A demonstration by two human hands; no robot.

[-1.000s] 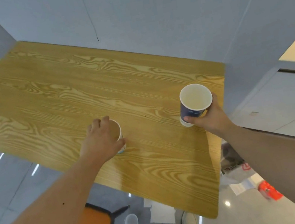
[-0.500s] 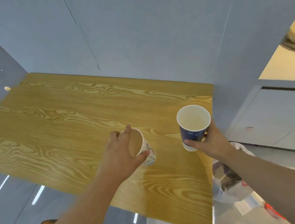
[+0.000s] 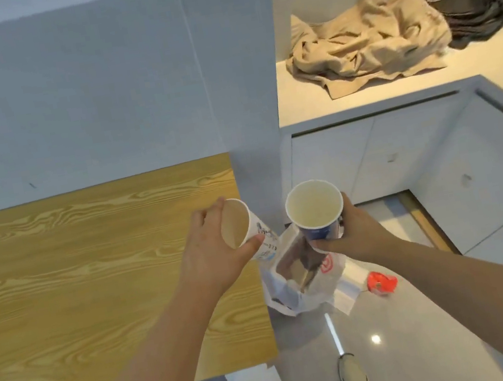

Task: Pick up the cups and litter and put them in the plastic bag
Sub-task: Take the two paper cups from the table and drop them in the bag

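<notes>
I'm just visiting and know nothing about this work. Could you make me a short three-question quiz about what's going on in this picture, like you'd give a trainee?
1. True or false: the left hand holds the white paper cup with small print tilted on its side.
2. What does the right hand hold? A) a red wrapper B) a blue-and-white paper cup C) nothing
3. Fill in: the white plastic bag with a red logo sits on the ____, beside the wood-grain table.

Key: 1 true; 2 B; 3 floor.
</notes>
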